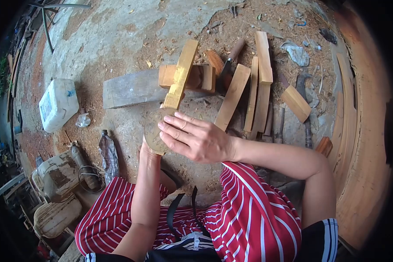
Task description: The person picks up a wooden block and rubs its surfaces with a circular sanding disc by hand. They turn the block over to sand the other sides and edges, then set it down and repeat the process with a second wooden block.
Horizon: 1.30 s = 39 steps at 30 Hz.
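Note:
A carved wooden piece shaped like a paddle, with a round flat end (pixel 151 133) and a notched, squared handle (pixel 181 72), lies across my hands and points away from me. Beneath the round end, my left hand (pixel 145 143) holds it from below; most of its fingers are hidden by the wood. My right hand (pixel 195 139) rests on top of the round end, fingers stretched out flat and close together. Under the handle is a wooden block (pixel 167 76) on a long grey board (pixel 131 90).
Several wood pieces (pixel 234 94) lie to the right, beside a dark-bladed knife (pixel 236 50) with a wooden handle. A hammer-like tool (pixel 305 81) is farther right. At left are a white plastic jug (pixel 59 105) and a crumpled bottle (pixel 108 153). Long planks (pixel 367 144) line the right edge.

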Each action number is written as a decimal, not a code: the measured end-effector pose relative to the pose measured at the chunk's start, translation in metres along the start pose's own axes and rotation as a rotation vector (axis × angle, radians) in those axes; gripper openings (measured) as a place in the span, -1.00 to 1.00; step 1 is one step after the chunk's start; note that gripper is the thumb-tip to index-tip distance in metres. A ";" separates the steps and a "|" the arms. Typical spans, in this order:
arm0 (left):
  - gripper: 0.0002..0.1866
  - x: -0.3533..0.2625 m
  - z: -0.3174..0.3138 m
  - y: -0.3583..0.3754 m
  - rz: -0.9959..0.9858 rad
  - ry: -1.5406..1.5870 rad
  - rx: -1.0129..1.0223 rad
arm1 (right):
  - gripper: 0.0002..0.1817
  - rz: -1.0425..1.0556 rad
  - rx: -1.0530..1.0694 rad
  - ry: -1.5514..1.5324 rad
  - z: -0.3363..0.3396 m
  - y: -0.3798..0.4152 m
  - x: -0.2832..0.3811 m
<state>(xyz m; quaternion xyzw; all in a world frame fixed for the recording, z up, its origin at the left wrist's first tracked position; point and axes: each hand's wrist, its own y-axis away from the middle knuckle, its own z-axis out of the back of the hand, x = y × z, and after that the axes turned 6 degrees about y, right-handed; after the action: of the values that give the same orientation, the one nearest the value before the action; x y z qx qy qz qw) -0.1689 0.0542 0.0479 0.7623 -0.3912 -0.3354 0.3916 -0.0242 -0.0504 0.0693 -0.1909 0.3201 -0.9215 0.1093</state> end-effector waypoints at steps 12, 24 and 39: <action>-0.54 -0.009 0.015 -0.001 0.209 -0.203 0.454 | -0.70 -0.007 -0.009 -0.037 -0.005 -0.006 -0.012; -0.60 -0.016 -0.012 -0.003 0.355 -0.275 0.587 | -0.79 -0.138 -0.057 0.207 -0.009 -0.021 -0.084; -0.41 -0.008 -0.016 0.009 0.096 -0.454 0.717 | -0.73 -0.266 0.008 0.334 -0.012 -0.013 -0.141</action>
<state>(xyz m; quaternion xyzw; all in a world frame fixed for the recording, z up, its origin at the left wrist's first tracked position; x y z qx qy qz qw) -0.1629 0.0633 0.0645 0.7379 -0.5945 -0.3189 0.0206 0.0973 0.0119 0.0294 -0.0758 0.3023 -0.9478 -0.0672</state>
